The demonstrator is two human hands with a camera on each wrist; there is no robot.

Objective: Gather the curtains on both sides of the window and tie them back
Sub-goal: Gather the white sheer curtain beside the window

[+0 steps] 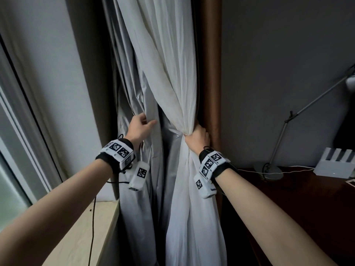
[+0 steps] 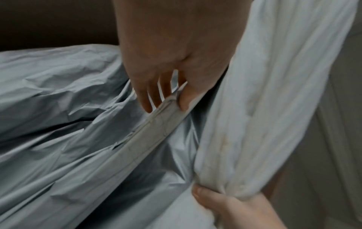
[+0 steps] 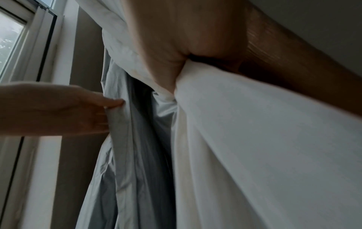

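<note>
Two bare forearms reach forward from the bottom of the head view, each with a black wrist strap carrying white marker blocks. The right hand (image 1: 197,137) is closed in a fist around the white curtain (image 1: 172,60), its fingers clamped on the cloth so that it is bunched into a narrow neck, with folds fanning out above and below the grip. The left hand (image 1: 139,127) holds the hemmed edge of the grey curtain (image 1: 134,189); the left wrist view shows the thumb (image 2: 187,96) and fingers (image 2: 145,99) pinching that seam. Both curtains hang beside a brown curtain (image 1: 210,73), to the right of the window frame (image 1: 25,131). A pale wooden sill (image 1: 80,233) lies below the left arm. On the dark desk (image 1: 299,204) at right stand a lamp (image 1: 272,169) and a white box (image 1: 334,164).
</note>
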